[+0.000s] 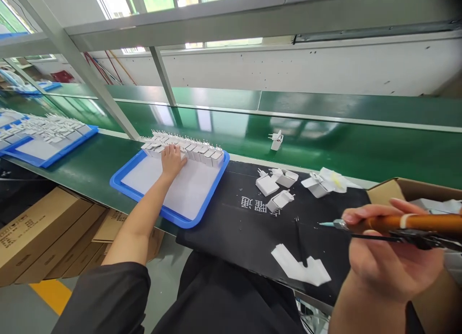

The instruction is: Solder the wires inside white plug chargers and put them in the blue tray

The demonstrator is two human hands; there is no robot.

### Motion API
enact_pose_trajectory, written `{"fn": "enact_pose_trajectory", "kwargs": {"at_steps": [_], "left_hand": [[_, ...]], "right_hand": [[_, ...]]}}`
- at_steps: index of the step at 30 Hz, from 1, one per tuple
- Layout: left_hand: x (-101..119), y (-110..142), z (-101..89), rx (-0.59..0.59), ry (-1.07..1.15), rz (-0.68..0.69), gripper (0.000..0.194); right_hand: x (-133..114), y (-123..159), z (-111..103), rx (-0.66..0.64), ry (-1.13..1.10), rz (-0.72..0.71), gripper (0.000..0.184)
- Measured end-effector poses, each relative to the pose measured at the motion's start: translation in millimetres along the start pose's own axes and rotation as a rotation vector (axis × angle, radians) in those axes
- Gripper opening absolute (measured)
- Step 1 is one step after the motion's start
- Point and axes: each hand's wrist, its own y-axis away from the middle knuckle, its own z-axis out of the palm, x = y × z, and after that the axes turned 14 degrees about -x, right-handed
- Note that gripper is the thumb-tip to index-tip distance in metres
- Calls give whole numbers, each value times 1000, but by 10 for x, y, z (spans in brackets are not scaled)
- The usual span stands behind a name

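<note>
My left hand point(172, 160) is over a white plug-in charger point(183, 153) at the front of the rows in the blue-rimmed tray point(197, 223), its fingers and thumb closed around it. The chargers point(205, 153) in this tray stand packed along its far side, pins up. My right hand point(386, 252) grips an amber dispensing syringe point(382, 223) with a teal needle tip and a black lever, held above the black mat point(231, 237). Several loose white chargers point(267, 184) lie on the mat, left of the syringe tip. One charger point(316, 185) rests beside a crumpled white tissue point(335, 180).
Black tweezers point(299, 240) lie by a folded white tissue point(301, 269). A single charger point(276, 140) is on the green belt point(325, 151) behind. An open carton point(393, 189) stands right. Another full blue tray point(68, 148) and cardboard boxes point(46, 233) are left. A metal frame point(97, 79) crosses above.
</note>
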Motion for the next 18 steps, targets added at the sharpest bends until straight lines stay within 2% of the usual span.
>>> {"fn": "enact_pose_trajectory", "kwargs": {"at_steps": [3,6,8,10,12,14,16,18], "left_hand": [[-12,-26,86,47,26,-60,76],[-22,1,102,47,74,-125,90],[34,0,47,75,105,-106,98],[205,-54,-45,159,158,-22,100],[533,-177,-135,225,248,116,98],[1015,-361,-173,189,345,284,97],[1588,-582,-131,45,466,379,104],[2151,-811,-17,-151,591,333,112]], "right_hand": [[-2,5,-14,-10,14,2,53],[-4,16,-28,-1,41,-25,55],[11,30,-43,0,69,-40,58],[50,44,-66,7,84,-54,61],[104,56,-92,26,92,-91,62],[153,65,-117,53,106,-144,61],[178,77,-133,61,126,-174,60],[173,96,-143,59,137,-177,60]]}}
